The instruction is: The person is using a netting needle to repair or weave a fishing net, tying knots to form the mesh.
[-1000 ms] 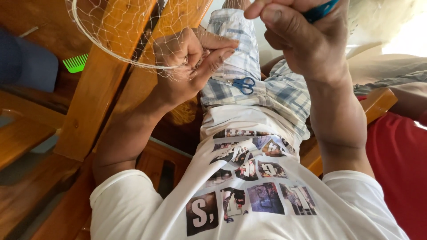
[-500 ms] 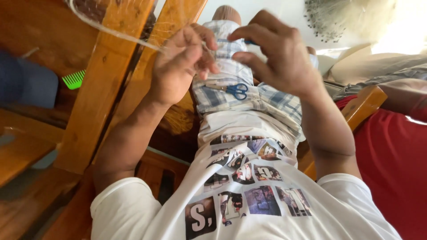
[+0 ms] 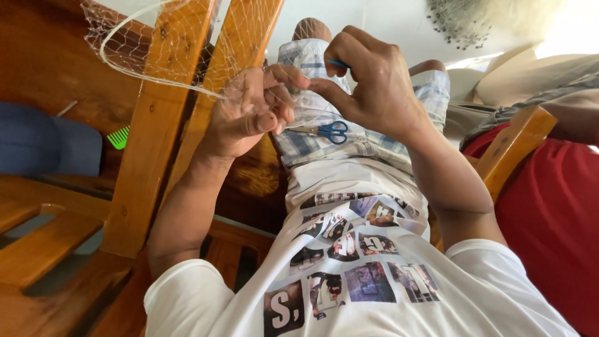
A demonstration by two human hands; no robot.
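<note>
**Pale netting pinched between two hands**

Pale, thin-stranded net [image 3: 156,59] hangs over the slanted wooden slats [image 3: 156,125] at upper left and runs rightward into the left hand [image 3: 246,115]. That hand is closed loosely on a gathered bit of mesh, fingers curled and thumb tip pressed forward. The right hand [image 3: 368,87] meets it from the right, thumb and forefinger pinched together just at the left thumb, with a small blue tool [image 3: 337,63] tucked under the bent fingers; what kind of tool it is cannot be told. So the net lies to the left of both grips, its held strands stretched roughly sideways from the slats to the pinch, and the left hand is the nearer one to the bulk of it.

Below the hands, blue-handled scissors [image 3: 327,131] rest on the plaid shorts [image 3: 374,140], close under the left palm and touched by neither hand. A green comb [image 3: 118,137] lies on the wood far left, beside a dark blue cloth [image 3: 50,146]. Another person in red [image 3: 549,212] sits at right.
</note>
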